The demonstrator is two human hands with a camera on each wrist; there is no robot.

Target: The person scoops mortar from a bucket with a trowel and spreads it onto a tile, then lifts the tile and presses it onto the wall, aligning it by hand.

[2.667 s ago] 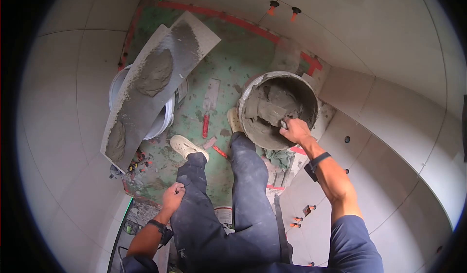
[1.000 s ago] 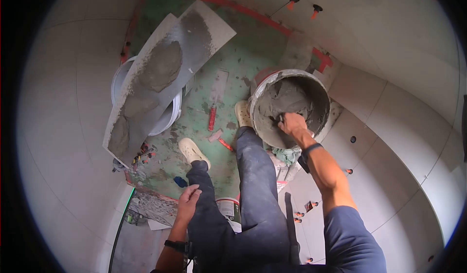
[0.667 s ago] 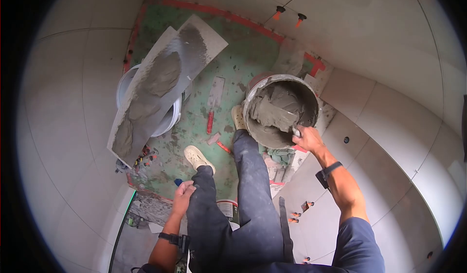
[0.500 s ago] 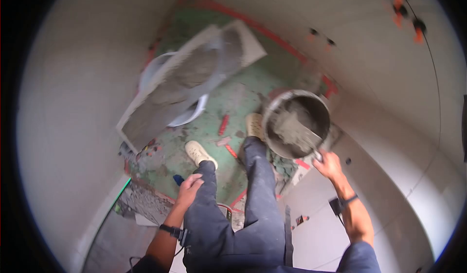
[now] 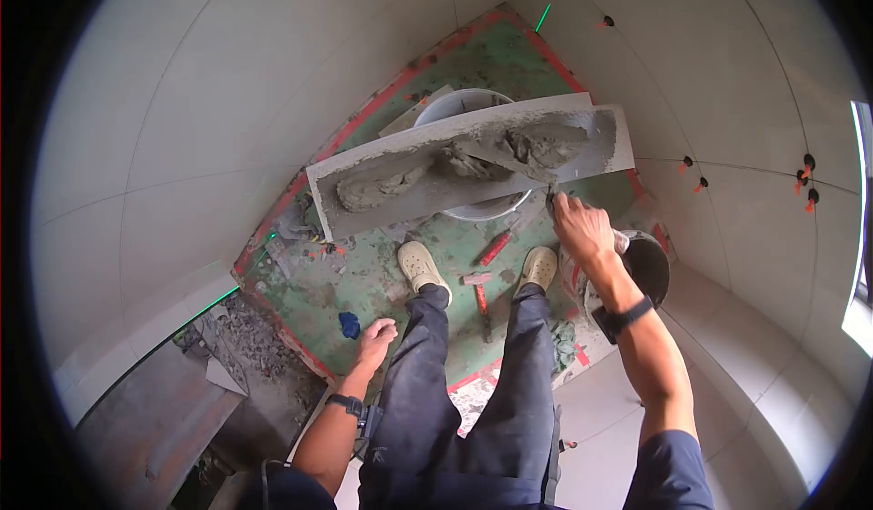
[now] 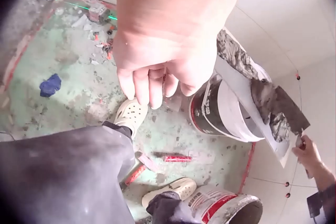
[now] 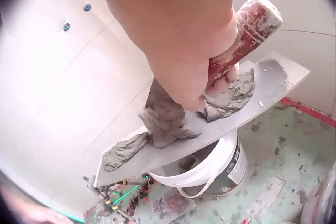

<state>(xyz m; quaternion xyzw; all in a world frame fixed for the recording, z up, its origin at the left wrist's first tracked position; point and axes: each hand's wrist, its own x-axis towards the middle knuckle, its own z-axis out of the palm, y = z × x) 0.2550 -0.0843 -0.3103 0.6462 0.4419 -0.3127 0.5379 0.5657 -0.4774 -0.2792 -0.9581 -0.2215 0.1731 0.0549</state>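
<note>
My right hand [image 5: 585, 228] grips the red handle [image 7: 251, 29] of a trowel, whose mortar-smeared blade [image 6: 292, 115] is over a long grey tile [image 5: 435, 194]. Wet mortar clings to the blade and hangs down toward the tile. Separate heaps of mortar [image 5: 377, 188] lie along the tile, which rests across a white bucket [image 7: 223, 163]. To the right of my legs stands the mortar bucket [image 5: 648, 272], partly hidden by my right forearm. My left hand [image 5: 374, 342] hangs beside my left leg with loosely bent fingers and holds nothing.
A hammer [image 5: 482, 303] and another red-handled trowel [image 5: 494, 248] lie on the green floor between my feet. A blue crumpled piece [image 5: 349, 325] is left of my left hand. Orange clips [image 5: 809, 203] stick out of the tiled wall at right. Rubble [image 5: 259, 337] borders the floor.
My right hand has lifted a trowelful of mortar out of the bucket and carried it left, over the tile. The head view has swung round; my left hand still hangs by the leg.
</note>
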